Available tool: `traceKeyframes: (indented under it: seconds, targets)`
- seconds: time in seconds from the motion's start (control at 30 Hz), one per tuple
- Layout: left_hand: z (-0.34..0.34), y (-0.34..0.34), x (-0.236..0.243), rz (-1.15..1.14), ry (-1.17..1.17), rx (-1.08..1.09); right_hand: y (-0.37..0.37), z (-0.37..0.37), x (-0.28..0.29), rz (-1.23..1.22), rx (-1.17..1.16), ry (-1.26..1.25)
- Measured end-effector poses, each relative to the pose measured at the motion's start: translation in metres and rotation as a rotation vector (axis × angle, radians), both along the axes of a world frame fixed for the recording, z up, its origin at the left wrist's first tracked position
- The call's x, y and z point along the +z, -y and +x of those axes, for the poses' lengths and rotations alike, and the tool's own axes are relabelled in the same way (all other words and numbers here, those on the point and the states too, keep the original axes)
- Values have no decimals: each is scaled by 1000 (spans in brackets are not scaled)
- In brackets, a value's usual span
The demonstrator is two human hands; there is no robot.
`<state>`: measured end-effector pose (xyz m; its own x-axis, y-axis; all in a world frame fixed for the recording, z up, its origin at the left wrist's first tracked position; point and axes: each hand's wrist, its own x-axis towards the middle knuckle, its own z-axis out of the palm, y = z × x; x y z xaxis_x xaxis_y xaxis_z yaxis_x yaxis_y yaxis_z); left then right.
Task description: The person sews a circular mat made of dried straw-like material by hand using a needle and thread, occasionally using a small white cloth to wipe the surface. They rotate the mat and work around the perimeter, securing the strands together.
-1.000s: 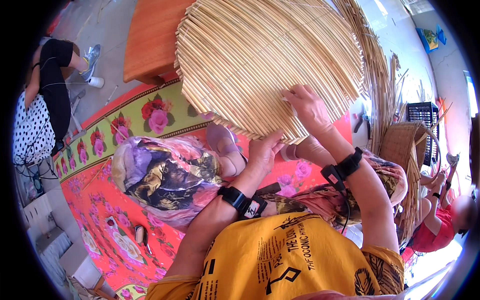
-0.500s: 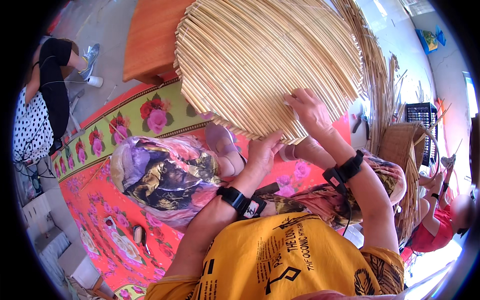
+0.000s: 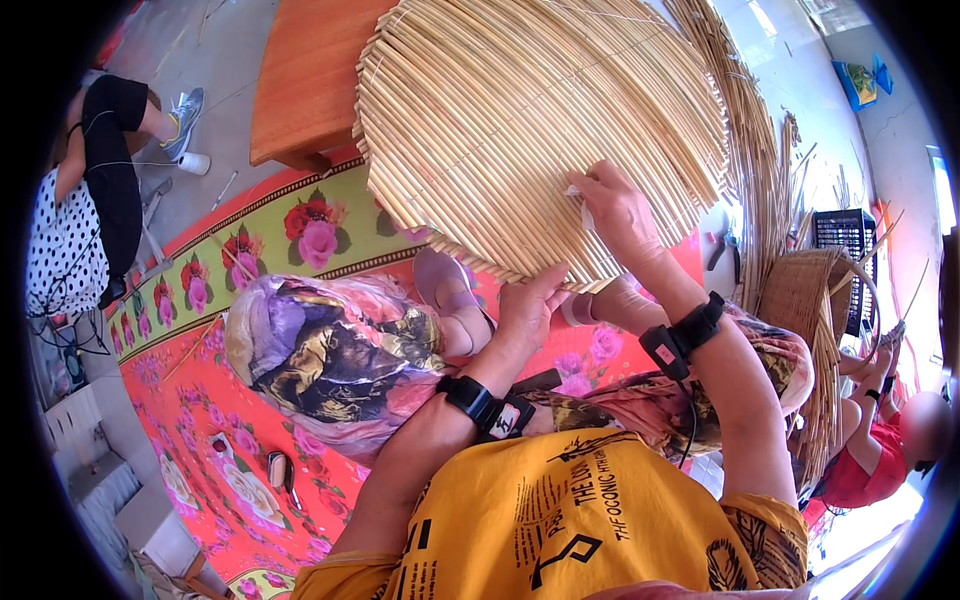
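"Mat (image 3: 500,120): where does it lie?"

"Upper middle of the view, before the wearer, near edge above the feet. What bears it, I cannot tell."

"Largest piece about it?"

"Cloth (image 3: 210,430), red, flowered, with one green band; spread beneath the wearer's legs."

"And the mat itself, for the record?"

"Broad, rounded in outline; pale slim stems set side by side; rim stepped where the stems end; thin lines crossing them."

"Next in size?"

"Stalks (image 3: 745,120), loose, a long heap, just past the mat's right side. Person in dotted top (image 3: 65,250), dark trousers, far left. Person in red (image 3: 870,465), far right. Table (image 3: 300,80), orange, at the mat's left, partly hidden by it."

"Containers?"

"Basket (image 3: 795,285), woven, tan, near the right knee, stalks about it. Crate (image 3: 848,235), black, latticed, just beside."

"Hands?"

"One left hand (image 3: 528,303): grasping the mat's near edge, fingers partly hidden. One right hand (image 3: 618,212): over the mat, thumb and fingers pinched together on something small. Black strap on each forearm."

"Small items?"

"Oblong item (image 3: 277,468), dark and tan, on the cloth, kind unclear. Spool (image 3: 194,163), white, near a grey shoe (image 3: 183,122). Lastly scrap (image 3: 586,216), white, pinched in the right hand, material unclear."
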<state>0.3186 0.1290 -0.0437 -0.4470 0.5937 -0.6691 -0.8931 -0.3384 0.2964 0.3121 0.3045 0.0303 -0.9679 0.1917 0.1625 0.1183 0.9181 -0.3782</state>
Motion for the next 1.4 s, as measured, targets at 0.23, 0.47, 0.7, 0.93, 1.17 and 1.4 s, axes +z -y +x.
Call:
traceKeyframes:
  seconds: [0.23, 0.47, 0.7, 0.93, 1.17, 1.4]
  targets:
    - [1, -1, 3, 30, -24, 18, -8, 7, -3, 87, 109, -28]
    - [0, 1, 1, 1, -1, -30, -11, 9, 0, 95, 159, -48]
    - [0, 0, 3, 9, -38, 7, -12, -3, 0, 67, 146, -17]
    - [0, 0, 4, 23, -21, -3, -13, 2, 4, 50, 159, -14]
    - [0, 2, -3, 2, -28, -32, -20, 3, -9, -392, -105, -41]
    - [-1, 2, 0, -11, -31, -37, -32, 10, -8, -1460, -391, -49]
